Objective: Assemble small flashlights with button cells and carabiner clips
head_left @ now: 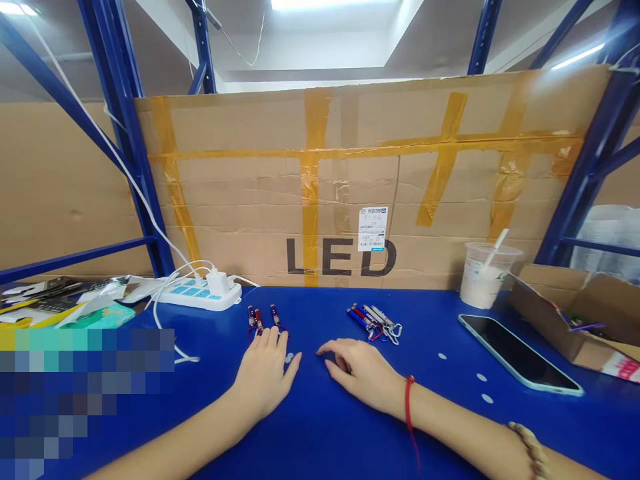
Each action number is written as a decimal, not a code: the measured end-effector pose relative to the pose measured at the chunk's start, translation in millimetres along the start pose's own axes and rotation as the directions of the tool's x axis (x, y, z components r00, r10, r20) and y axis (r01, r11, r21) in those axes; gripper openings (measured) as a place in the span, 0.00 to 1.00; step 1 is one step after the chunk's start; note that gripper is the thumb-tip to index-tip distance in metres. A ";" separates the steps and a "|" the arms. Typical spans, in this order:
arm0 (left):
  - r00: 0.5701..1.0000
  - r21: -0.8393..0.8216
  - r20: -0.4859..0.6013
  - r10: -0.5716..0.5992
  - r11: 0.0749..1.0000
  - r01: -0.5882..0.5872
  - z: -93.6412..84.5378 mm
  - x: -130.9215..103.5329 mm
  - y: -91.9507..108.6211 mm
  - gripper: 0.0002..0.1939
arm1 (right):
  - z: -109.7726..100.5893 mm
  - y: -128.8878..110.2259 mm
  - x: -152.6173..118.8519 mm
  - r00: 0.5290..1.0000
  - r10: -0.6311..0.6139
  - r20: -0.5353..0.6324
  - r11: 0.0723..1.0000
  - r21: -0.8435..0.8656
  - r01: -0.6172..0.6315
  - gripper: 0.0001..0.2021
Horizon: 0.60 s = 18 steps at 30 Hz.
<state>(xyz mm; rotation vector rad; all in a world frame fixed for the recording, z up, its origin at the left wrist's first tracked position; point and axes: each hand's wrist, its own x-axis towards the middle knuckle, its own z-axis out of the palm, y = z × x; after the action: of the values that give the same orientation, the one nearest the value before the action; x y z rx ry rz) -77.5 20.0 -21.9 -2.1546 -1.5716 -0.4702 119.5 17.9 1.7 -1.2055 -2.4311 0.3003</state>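
My left hand [265, 373] rests on the blue tabletop [320, 433] with its fingers stretched out and the thumb apart. Just beyond its fingertips lie small red and dark purple pen-shaped keychains [259, 320], their near ends partly hidden by the fingers. My right hand [365, 373] lies to the right, thumb and index finger apart, other fingers bent, and I see nothing in it. Farther back from this hand is a bunch of pen-shaped keychains [375, 323] in blue, red and silver with metal clips. Small pale discs [289, 358] lie near my left thumb.
A white power strip [200, 293] with cables stands at the back left, beside a pile of packaging [75, 300]. At right are a phone [520, 353], a plastic cup with a straw [485, 277] and an open cardboard box [585, 320]. A cardboard wall [240, 200] closes the back.
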 end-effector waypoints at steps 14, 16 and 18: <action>0.996 0.043 0.029 0.081 0.996 -0.082 -9.1 18.6 10.6 0.17 | -13.6 24.7 -12.5 0.994 0.097 -0.048 0.993 -0.069 -0.100 0.13; 0.995 0.030 0.082 0.062 0.997 -0.065 -7.8 22.8 3.2 0.16 | -12.5 24.2 -12.0 0.990 0.130 -0.057 0.990 -0.056 -0.133 0.13; 0.988 -0.057 0.123 0.096 0.994 -0.090 -9.6 23.3 -0.9 0.14 | -11.7 24.2 -11.2 0.984 0.166 -0.068 0.985 -0.032 -0.168 0.13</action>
<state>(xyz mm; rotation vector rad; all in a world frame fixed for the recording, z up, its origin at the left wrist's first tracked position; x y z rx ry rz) -71.6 34.1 -1.7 -2.3261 -1.5312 -0.3546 147.9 23.8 0.4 -1.4166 -2.2944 0.2607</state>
